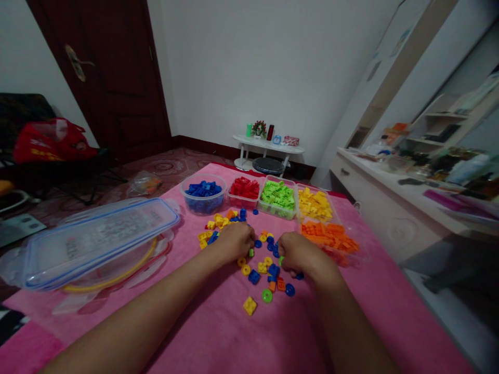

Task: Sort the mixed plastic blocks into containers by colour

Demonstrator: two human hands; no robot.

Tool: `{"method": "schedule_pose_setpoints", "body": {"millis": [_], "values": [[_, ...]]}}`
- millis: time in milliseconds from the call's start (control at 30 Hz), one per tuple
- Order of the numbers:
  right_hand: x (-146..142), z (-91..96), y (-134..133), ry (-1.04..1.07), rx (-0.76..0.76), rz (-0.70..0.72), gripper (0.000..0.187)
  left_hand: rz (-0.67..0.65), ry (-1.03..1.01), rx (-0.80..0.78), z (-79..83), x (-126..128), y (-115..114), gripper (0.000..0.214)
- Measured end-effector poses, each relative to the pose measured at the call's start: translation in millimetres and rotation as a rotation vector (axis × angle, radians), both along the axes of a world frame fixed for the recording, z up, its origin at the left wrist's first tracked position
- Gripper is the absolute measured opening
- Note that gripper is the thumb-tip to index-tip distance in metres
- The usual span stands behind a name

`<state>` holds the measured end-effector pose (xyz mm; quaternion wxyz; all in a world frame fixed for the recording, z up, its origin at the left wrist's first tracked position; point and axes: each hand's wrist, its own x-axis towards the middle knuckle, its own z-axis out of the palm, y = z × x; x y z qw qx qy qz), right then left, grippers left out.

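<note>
My left hand is over the loose pile, fingers curled down, with a small green building block at its fingertips. My right hand is closed too, and a green piece shows at its fingers. Between and in front of both hands lie mixed toy pieces: a blue block, a yellow block, a green ring, a blue wheel and an orange block. More yellow blocks lie beyond my left hand. Parts of both hands' grips are hidden.
Along the far side stand tubs of blue, red, green, yellow and orange blocks. Stacked clear lids lie left on the pink cloth. A white dresser stands right.
</note>
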<state>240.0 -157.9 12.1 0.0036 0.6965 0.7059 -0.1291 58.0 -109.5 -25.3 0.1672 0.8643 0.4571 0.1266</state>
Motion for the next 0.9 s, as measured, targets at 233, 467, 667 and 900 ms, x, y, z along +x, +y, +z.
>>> {"method": "schedule_pose_setpoints", "body": {"millis": [233, 467, 667, 900], "values": [[8, 4.0, 9, 0.102, 0.076, 0.036, 0.018, -0.18, -0.144, -0.12, 7.5, -6, -6, 0.021], [12, 12.0, 15, 0.218, 0.261, 0.061, 0.015, -0.075, -0.276, -0.174, 1.3, 7, -14, 0.013], [-9, 23.7, 9, 0.645, 0.447, 0.081, 0.02, 0.056, -1.107, -1.076, -0.8, 16, -8, 0.023], [-15, 31.9, 5, 0.787, 0.534, 0.083, 0.015, 0.109, -1.477, -1.641, -10.0, 13, -5, 0.032]]}}
